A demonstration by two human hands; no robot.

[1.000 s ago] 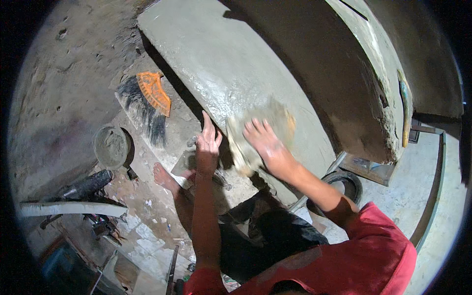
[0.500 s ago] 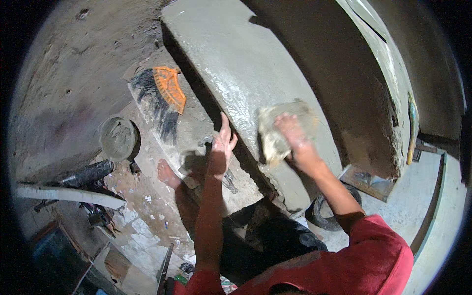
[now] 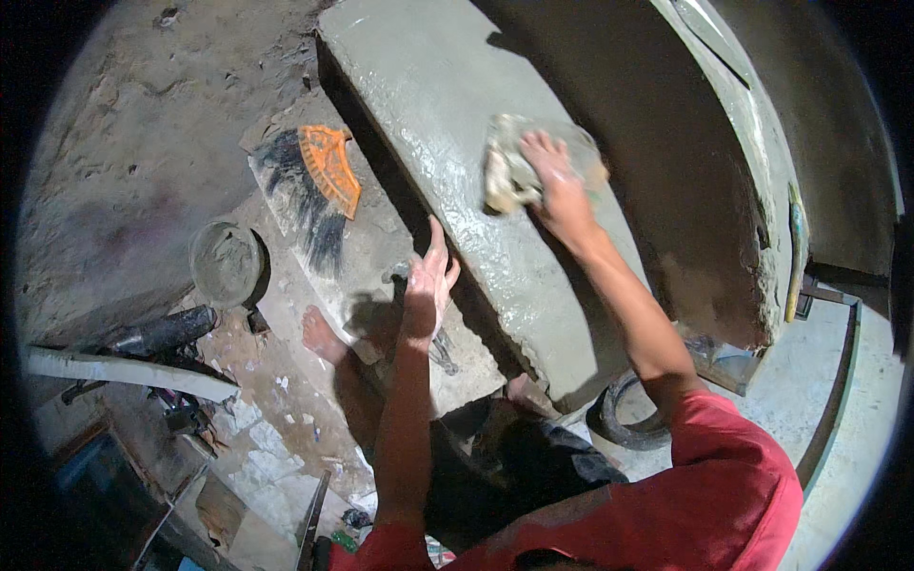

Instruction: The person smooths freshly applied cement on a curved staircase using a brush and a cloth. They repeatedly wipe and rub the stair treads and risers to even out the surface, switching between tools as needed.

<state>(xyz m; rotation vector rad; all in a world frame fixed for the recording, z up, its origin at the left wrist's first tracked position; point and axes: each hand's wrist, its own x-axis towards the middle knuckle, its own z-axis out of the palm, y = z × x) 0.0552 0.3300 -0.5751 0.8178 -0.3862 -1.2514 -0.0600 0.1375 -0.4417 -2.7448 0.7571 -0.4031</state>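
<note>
My right hand (image 3: 555, 181) presses a pale wet sponge (image 3: 509, 171) flat onto the top of a grey, freshly plastered cement ledge (image 3: 428, 114). The plaster shines wet below the sponge. My left hand (image 3: 430, 281) rests with spread fingers against the ledge's near edge and holds nothing. I crouch below the ledge in a red shirt, one bare foot (image 3: 322, 335) on the floor.
An orange-backed brush with black bristles (image 3: 324, 186) lies on a slab left of the ledge. A round pan of grey mortar (image 3: 227, 262) sits further left, near dark tools and a pale plank (image 3: 129, 371). A black rubber pan (image 3: 633, 423) stands under the ledge's right end.
My right hand has slid the sponge further up along the ledge top, away from me. My left hand stays braced on the ledge's edge.
</note>
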